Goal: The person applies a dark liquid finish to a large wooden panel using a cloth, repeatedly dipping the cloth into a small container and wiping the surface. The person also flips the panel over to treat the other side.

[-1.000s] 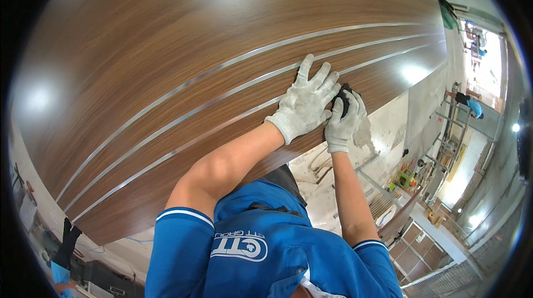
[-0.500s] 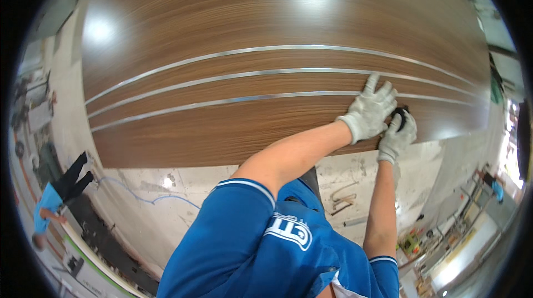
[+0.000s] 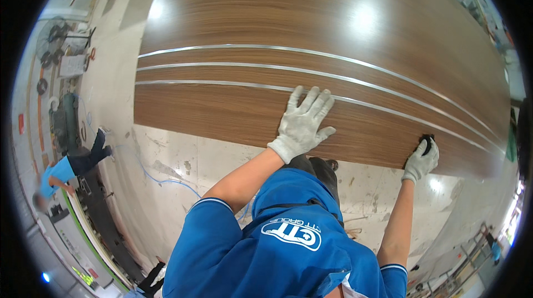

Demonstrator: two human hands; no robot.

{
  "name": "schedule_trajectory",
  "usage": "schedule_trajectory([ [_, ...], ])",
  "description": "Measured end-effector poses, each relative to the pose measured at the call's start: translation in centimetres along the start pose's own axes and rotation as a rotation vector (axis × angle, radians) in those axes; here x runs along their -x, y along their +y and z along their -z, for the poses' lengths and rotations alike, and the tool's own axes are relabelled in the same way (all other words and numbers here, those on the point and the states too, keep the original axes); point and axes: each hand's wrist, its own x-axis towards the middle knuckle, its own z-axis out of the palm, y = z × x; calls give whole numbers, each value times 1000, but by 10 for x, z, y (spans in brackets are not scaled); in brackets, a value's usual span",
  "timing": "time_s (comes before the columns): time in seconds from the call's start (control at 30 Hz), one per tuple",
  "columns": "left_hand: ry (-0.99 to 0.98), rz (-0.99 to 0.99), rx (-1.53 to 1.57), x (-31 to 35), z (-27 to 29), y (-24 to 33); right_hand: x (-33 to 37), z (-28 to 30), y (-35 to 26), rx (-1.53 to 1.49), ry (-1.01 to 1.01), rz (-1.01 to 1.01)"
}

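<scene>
In front of me lies a large brown wood-grain panel (image 3: 244, 109) with three thin silver strips (image 3: 222, 65) running along it. My left hand (image 3: 302, 126), in a pale work glove, rests flat near the panel's near edge, fingers spread, their tips at the nearest strip. Farther right, my gloved right hand (image 3: 420, 164) is closed around a small black object (image 3: 426, 143) held at the panel surface, below the nearest strip. The fingers hide part of that object, so its exact kind does not show.
A blue hose (image 3: 145, 171) trails over the stained pale floor (image 3: 172, 156). At left, a person in a light blue shirt (image 3: 64, 172) is beside a long bench (image 3: 83, 226). A fan (image 3: 53, 37) stands at upper left, shelving (image 3: 461, 262) at lower right.
My hands have moved apart: the left now lies farther left on the panel, the right farther right with the black object. The view has shifted too.
</scene>
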Motion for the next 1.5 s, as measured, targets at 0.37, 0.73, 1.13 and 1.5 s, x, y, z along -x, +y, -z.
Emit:
schedule_trajectory([
  [0.37,132,233,-186,32,26,-52,1,-7,7,53,-9,-10],
  [0.73,50,129,-60,22,22,-26,-2,2,-6,-102,27,122],
  [1.13,-152,-359,-141,-48,-71,86,72,25,31,-157,-96,94],
  [1.5,-207,-668,-158,-141,-204,282,348,100,266,-345,-180,-1131],
])
